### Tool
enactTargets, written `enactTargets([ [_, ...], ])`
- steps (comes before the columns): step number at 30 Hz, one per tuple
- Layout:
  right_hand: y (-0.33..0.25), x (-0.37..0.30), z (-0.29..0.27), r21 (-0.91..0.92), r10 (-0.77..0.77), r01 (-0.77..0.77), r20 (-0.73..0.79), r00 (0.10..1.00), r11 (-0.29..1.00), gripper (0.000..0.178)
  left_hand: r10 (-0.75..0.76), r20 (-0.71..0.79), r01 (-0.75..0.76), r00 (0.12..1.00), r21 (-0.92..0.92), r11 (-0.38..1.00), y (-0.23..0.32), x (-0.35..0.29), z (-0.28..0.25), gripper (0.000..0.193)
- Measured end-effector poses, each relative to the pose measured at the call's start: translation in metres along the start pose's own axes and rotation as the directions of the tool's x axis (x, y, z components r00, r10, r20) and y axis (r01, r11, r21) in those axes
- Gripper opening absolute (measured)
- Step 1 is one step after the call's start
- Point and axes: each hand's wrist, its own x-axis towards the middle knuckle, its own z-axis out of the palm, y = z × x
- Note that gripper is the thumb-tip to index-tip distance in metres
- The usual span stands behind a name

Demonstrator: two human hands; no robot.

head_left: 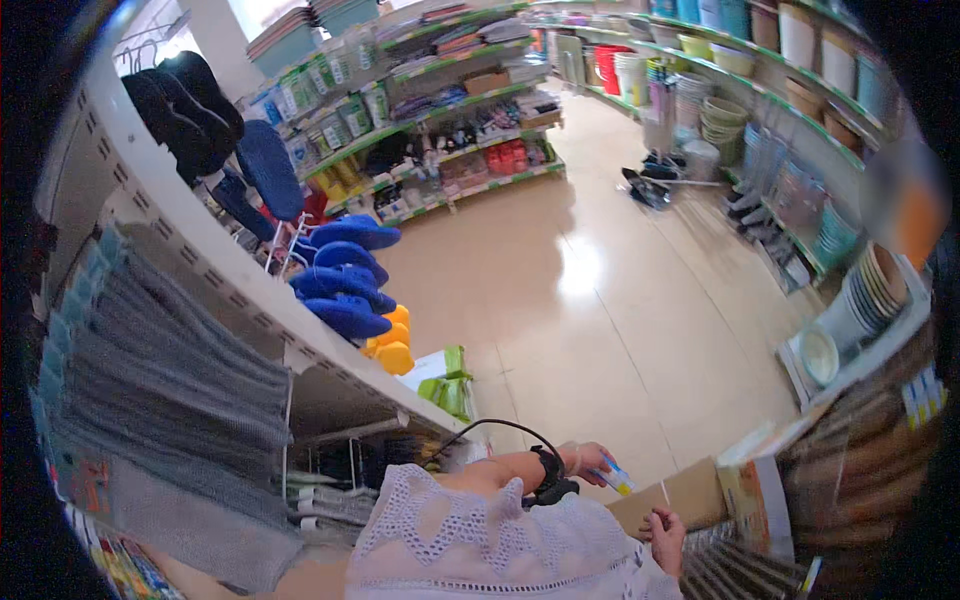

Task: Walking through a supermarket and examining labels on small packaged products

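My left hand [592, 462], with a black band and a black cable at its wrist, is closed on a small blue, white and yellow label [616, 480]. To its right and nearer to me, my right hand [664, 535] is closed, fingers bent together. A thin white strip [665, 492] rises from its fingertips, small and hard to make out. Both hands are by a brown cardboard box [695, 492]. Beside the right hand lies a bundle of thin dark rods [745, 565].
Blue slippers [345, 280] and yellow ones [393, 345] hang from the left rack, above green packs [446, 385]. Grey cloths [170, 350] hang nearer. White buckets [855, 310] stand on the right, near a dustpan [648, 188] on the tiled floor [580, 330]. Stocked shelves [450, 110] line the back.
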Motion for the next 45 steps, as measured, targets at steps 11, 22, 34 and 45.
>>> enactTargets([
  [11, -0.099, 0.173, 0.019, 0.084, 0.002, -0.008, 0.072, 0.997, 0.996, 0.023, 0.072, -0.113, -0.085, 0.991, -0.114, 0.990, 0.146, -0.011, -0.110, 0.033],
  [22, -0.266, 0.350, 0.054, -0.222, -0.101, 0.205, 0.406, 0.908, 0.953, 0.020, 0.147, -0.456, -0.302, 0.878, -0.289, 0.908, 0.224, -0.005, -0.201, 0.035],
  [34, -0.365, 0.539, 0.125, -0.347, -0.013, 0.267, 0.588, 0.809, 0.899, 0.024, -0.327, -0.720, -0.120, 0.612, -0.494, 0.861, 0.171, 0.030, -0.302, 0.013],
  [45, -0.486, 0.712, 0.252, -0.406, -0.006, 0.319, 0.610, 0.792, 0.856, 0.022, 0.014, -0.698, -0.230, 0.716, -0.216, 0.949, 0.387, 0.114, -0.498, 0.023],
])
